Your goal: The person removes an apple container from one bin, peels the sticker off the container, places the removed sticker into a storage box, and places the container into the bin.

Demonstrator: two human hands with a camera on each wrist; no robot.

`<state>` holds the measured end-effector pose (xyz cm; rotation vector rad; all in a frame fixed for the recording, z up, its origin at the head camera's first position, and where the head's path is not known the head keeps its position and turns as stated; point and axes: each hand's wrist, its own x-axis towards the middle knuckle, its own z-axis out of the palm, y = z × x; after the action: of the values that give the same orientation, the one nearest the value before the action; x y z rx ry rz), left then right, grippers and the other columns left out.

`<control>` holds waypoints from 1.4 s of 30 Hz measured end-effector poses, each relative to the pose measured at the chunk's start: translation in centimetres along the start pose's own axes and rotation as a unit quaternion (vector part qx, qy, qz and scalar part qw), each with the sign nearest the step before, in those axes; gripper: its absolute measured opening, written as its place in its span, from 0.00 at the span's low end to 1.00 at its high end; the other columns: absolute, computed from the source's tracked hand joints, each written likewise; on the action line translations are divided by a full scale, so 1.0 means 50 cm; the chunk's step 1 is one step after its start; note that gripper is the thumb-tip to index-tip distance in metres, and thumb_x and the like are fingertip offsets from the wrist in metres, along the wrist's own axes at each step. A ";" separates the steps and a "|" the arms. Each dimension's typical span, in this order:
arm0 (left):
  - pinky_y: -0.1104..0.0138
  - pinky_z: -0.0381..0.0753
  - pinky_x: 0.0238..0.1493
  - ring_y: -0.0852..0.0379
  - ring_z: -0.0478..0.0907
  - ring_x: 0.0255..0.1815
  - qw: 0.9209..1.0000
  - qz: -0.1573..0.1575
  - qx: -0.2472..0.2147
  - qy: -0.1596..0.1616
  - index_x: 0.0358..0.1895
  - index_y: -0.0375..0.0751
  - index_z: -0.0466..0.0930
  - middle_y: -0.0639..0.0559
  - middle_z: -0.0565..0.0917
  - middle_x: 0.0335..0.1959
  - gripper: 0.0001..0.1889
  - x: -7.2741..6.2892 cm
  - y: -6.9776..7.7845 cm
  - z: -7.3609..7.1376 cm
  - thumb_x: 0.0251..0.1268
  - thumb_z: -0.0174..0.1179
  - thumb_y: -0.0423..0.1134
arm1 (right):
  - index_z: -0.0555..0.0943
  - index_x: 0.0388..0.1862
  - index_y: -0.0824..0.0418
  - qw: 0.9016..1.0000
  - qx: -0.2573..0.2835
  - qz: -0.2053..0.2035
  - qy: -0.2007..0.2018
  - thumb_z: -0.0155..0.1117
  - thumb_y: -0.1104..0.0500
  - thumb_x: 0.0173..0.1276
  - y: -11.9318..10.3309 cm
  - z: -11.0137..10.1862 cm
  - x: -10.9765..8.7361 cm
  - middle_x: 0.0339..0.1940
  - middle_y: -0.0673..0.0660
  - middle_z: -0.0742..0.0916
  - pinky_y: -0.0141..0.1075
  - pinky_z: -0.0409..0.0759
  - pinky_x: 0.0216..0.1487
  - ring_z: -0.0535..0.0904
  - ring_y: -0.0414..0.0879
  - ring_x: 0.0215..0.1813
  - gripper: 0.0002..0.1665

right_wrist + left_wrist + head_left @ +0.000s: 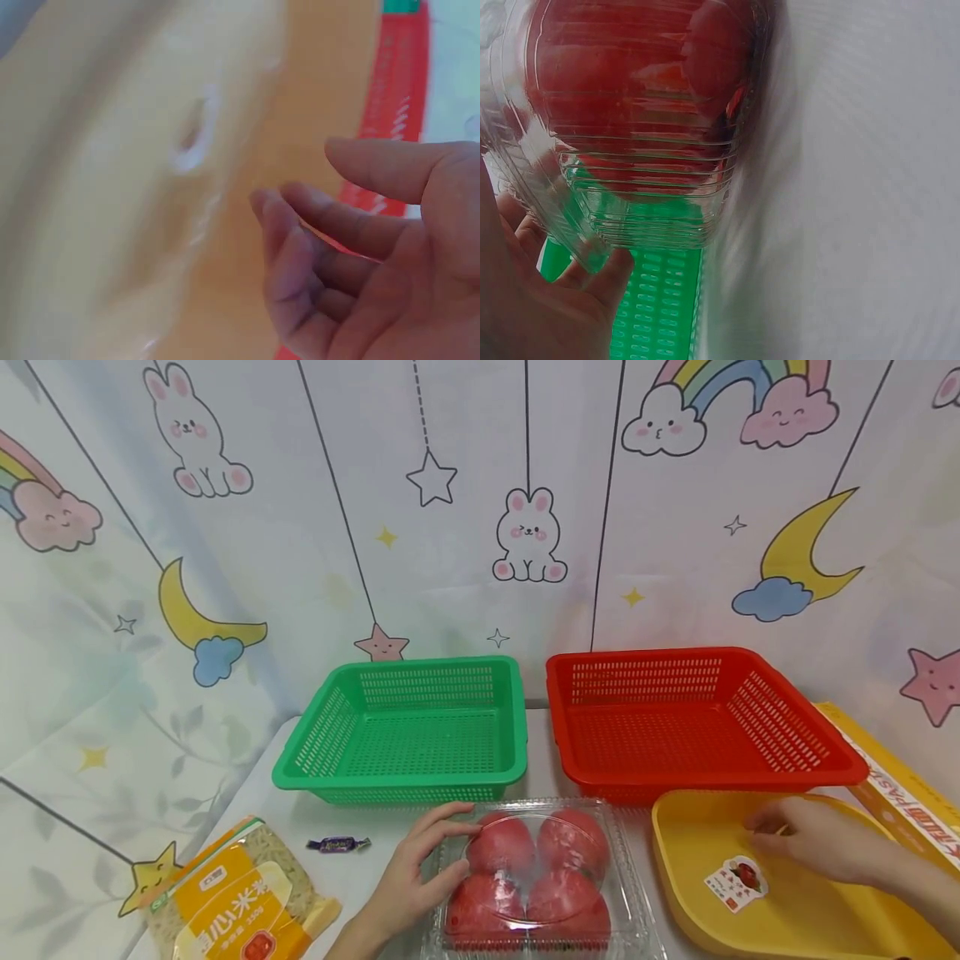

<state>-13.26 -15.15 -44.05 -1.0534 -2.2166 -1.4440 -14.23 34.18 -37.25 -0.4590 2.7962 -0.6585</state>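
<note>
A clear plastic clamshell box with several round red fruits sits on the table in front. My left hand reaches its left side, with spread fingers resting at the lid's edge. The left wrist view shows fingertips right at the ridged box's rim. Over the yellow tray is my right hand, holding nothing, its fingers loosely bent. In the right wrist view a gap separates the thumb from the other fingers. A white label with a red picture lies in the tray.
Behind stand a green basket and a red basket, side by side. At left lie a yellow food packet and a purple wrapped candy. A yellow-orange box lies along the right edge, and a printed curtain hangs behind.
</note>
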 end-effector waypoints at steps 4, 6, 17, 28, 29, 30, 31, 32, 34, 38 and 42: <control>0.49 0.73 0.63 0.48 0.69 0.69 1.000 0.002 0.004 0.001 0.60 0.47 0.81 0.45 0.75 0.67 0.21 0.001 0.001 0.000 0.62 0.64 0.31 | 0.85 0.45 0.58 0.998 -0.013 -0.011 0.066 0.70 0.56 0.68 -0.073 0.009 -0.004 0.35 0.45 0.84 0.31 0.80 0.36 0.75 0.36 0.34 0.09; 0.48 0.72 0.63 0.49 0.69 0.69 1.000 0.005 0.011 0.002 0.60 0.47 0.81 0.46 0.75 0.67 0.22 0.001 0.001 -0.001 0.61 0.64 0.31 | 0.85 0.47 0.57 0.997 0.011 -0.011 0.081 0.70 0.55 0.69 -0.113 0.020 -0.008 0.36 0.44 0.84 0.30 0.81 0.37 0.76 0.35 0.35 0.11; 0.47 0.68 0.67 0.48 0.67 0.71 0.999 -0.005 0.047 0.000 0.61 0.49 0.80 0.46 0.74 0.68 0.22 0.004 0.004 -0.009 0.63 0.64 0.32 | 0.78 0.60 0.60 0.979 0.185 -0.016 0.081 0.70 0.52 0.69 -0.238 0.088 0.008 0.52 0.51 0.85 0.37 0.85 0.47 0.83 0.45 0.49 0.25; 0.47 0.73 0.63 0.48 0.64 0.74 0.997 -0.059 0.042 0.007 0.69 0.45 0.74 0.40 0.66 0.74 0.27 -0.027 0.018 -0.035 0.66 0.63 0.31 | 0.60 0.76 0.70 0.961 0.277 -0.023 0.002 0.68 0.50 0.70 -0.254 0.131 0.008 0.68 0.71 0.74 0.47 0.84 0.52 0.78 0.64 0.62 0.45; 0.48 0.74 0.62 0.47 0.64 0.73 0.997 -0.067 0.032 0.005 0.70 0.44 0.73 0.39 0.65 0.74 0.28 -0.030 0.019 -0.036 0.66 0.62 0.31 | 0.57 0.77 0.71 0.959 0.284 -0.018 -0.004 0.69 0.50 0.70 -0.255 0.133 0.008 0.69 0.72 0.72 0.48 0.84 0.52 0.77 0.65 0.62 0.48; 0.48 0.76 0.61 0.46 0.64 0.73 0.997 -0.077 0.020 0.003 0.71 0.44 0.71 0.39 0.63 0.75 0.29 -0.033 0.019 -0.037 0.67 0.62 0.31 | 0.55 0.78 0.70 0.956 0.292 -0.012 -0.012 0.69 0.50 0.70 -0.257 0.135 0.008 0.70 0.72 0.71 0.48 0.83 0.52 0.75 0.66 0.64 0.50; 0.49 0.77 0.60 0.44 0.64 0.73 0.996 -0.087 0.006 0.000 0.73 0.45 0.69 0.38 0.61 0.76 0.30 -0.036 0.020 -0.038 0.68 0.61 0.31 | 0.53 0.79 0.70 0.953 0.301 -0.006 -0.020 0.69 0.49 0.70 -0.259 0.137 0.010 0.71 0.71 0.70 0.48 0.83 0.52 0.74 0.67 0.65 0.51; 0.49 0.77 0.60 0.42 0.65 0.72 0.995 -0.096 -0.006 -0.004 0.74 0.45 0.68 0.38 0.60 0.76 0.31 -0.039 0.019 -0.038 0.68 0.61 0.31 | 0.51 0.80 0.69 0.949 0.313 -0.003 -0.027 0.69 0.49 0.70 -0.261 0.139 0.011 0.72 0.71 0.69 0.49 0.83 0.53 0.73 0.68 0.66 0.52; 0.50 0.79 0.58 0.38 0.66 0.69 0.993 -0.115 -0.028 -0.011 0.76 0.45 0.65 0.36 0.57 0.77 0.32 -0.043 0.019 -0.039 0.69 0.60 0.31 | 0.48 0.80 0.68 0.941 0.336 -0.002 -0.042 0.68 0.49 0.71 -0.265 0.142 0.014 0.73 0.70 0.68 0.51 0.82 0.54 0.71 0.69 0.67 0.53; 0.56 0.80 0.56 0.32 0.71 0.64 0.983 -0.165 -0.071 -0.026 0.77 0.46 0.62 0.33 0.56 0.77 0.33 -0.050 0.019 -0.041 0.70 0.59 0.32 | 0.46 0.80 0.69 0.932 0.358 0.003 -0.056 0.65 0.50 0.73 -0.273 0.154 0.018 0.70 0.69 0.71 0.55 0.80 0.56 0.72 0.66 0.66 0.52; 0.60 0.80 0.56 0.30 0.72 0.63 0.968 -0.218 -0.113 -0.047 0.79 0.46 0.58 0.32 0.58 0.76 0.34 -0.056 0.020 -0.044 0.73 0.56 0.33 | 0.48 0.79 0.72 0.932 0.358 0.039 -0.037 0.66 0.50 0.72 -0.282 0.168 0.019 0.66 0.69 0.74 0.59 0.76 0.59 0.73 0.62 0.63 0.53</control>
<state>-10.93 -18.00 -44.06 -0.7331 -2.5076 -1.9003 -9.19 18.58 -38.16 -0.2100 2.2565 -1.5065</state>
